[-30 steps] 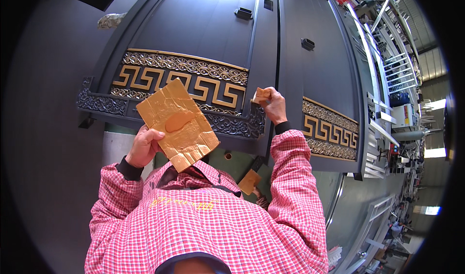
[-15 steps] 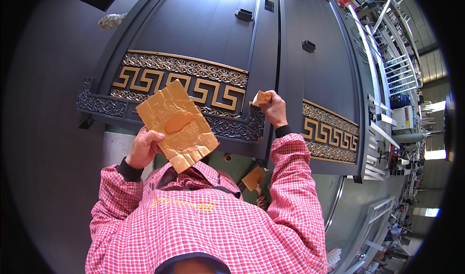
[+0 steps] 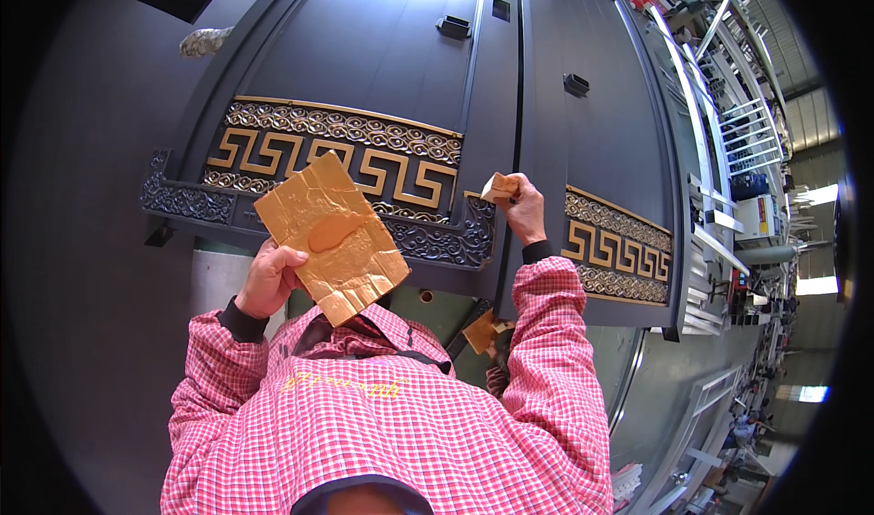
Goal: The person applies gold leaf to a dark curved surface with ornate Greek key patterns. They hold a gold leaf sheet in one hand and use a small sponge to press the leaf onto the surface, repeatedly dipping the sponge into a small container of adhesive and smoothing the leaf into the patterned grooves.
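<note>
Board point(image 3: 340, 262), long axis toward lower right

The sheet point(image 3: 350, 265) is gold, the block point(image 3: 498, 187) white-and-tan, the shirt point(image 3: 391, 424) pink-checked, the panel point(image 3: 382, 60) dark grey, its meander band point(image 3: 414, 178) gold.

white ladder-like frame, right | bright window, far right | mottled bundle, upper left, perhaps wrapped

From my remote seat I see a workshop: large dark panels point(image 3: 387, 64), white barred frames point(image 3: 752, 140), ridged sheet cladding point(image 3: 814, 134).
</note>
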Available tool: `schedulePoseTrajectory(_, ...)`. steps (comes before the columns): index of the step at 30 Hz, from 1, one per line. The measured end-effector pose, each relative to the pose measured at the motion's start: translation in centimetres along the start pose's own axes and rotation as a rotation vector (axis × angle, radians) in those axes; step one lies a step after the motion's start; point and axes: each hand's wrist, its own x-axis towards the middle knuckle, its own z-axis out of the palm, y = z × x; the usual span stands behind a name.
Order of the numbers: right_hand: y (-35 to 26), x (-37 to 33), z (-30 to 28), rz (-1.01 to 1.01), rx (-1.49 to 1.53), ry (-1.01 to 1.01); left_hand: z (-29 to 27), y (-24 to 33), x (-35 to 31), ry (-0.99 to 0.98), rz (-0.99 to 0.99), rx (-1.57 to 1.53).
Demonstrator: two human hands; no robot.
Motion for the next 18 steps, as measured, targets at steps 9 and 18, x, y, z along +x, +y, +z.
schedulePoseTrajectory(9,1.0,-0.6,-1.8,0.051,-0.052,0.028,-0.3,-0.2,-0.1,0.016,0.009,0.001)
schedulePoseTrajectory(18,0.5,-0.6,-1.9,0.045,-0.022,0.033,0.1,0.0,-0.2,0.01,0.011,-0.005)
